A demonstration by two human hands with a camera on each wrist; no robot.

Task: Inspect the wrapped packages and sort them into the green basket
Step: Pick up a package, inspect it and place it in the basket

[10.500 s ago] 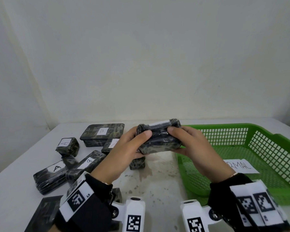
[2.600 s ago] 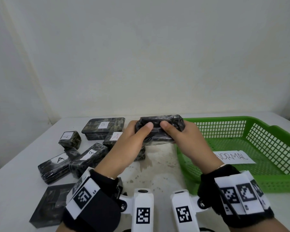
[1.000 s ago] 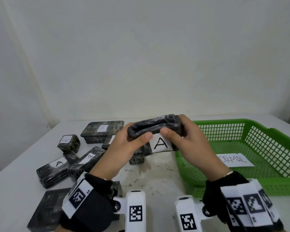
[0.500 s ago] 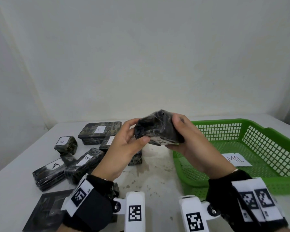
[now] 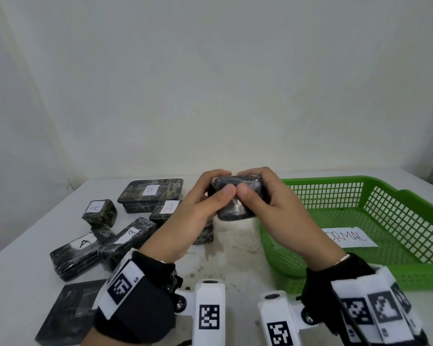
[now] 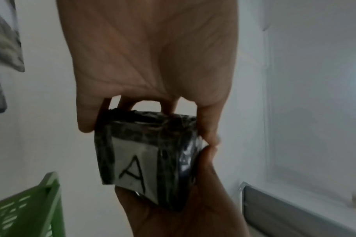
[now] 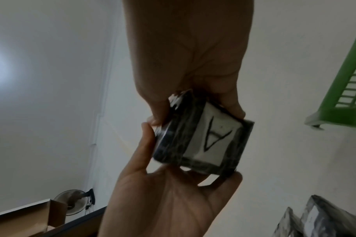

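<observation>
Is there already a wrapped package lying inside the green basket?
No, the green basket holds only a paper label; the package is in both hands.

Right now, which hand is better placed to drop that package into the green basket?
Probably the right hand: it grips the package and is nearer the green basket than the left hand.

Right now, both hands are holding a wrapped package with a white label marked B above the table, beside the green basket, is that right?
Not quite: the label reads A, as both wrist views show. Otherwise yes: the left hand and right hand hold the wrapped package above the table, beside the green basket.
</observation>
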